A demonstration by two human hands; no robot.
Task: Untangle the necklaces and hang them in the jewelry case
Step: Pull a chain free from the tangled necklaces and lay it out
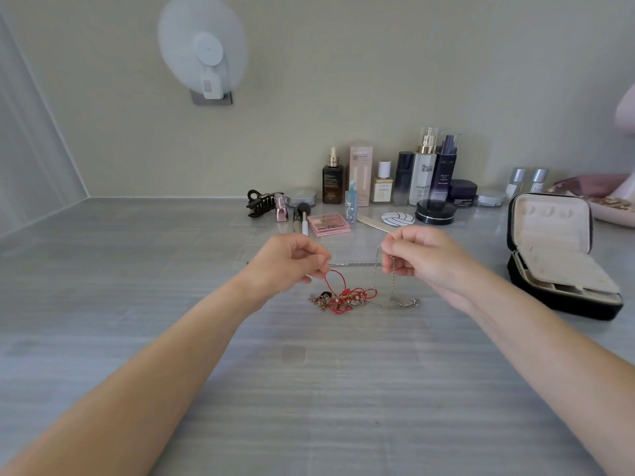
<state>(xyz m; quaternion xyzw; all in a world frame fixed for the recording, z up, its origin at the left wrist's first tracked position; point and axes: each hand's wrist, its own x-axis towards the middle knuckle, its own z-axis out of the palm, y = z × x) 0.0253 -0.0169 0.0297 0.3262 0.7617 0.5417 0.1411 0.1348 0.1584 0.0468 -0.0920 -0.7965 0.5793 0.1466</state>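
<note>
A tangle of necklaces [347, 298] lies on the grey table: red cord, rose-gold beads and a silver chain [391, 283]. My left hand [288, 259] pinches a loop of the red cord and an end of the silver chain just above the heap. My right hand [417, 255] pinches the silver chain higher up, so a stretch of chain runs taut between both hands and two strands hang down to the table. The black jewelry case [549, 255] stands open at the right, its beige lid upright.
Cosmetic bottles [426, 166], a black hair claw [261, 202], a pink eyeshadow palette [328, 224], brushes and a black round compact [435, 211] line the back of the table. A white fan [202, 49] hangs on the wall. A pink tray [615, 209] sits behind the case.
</note>
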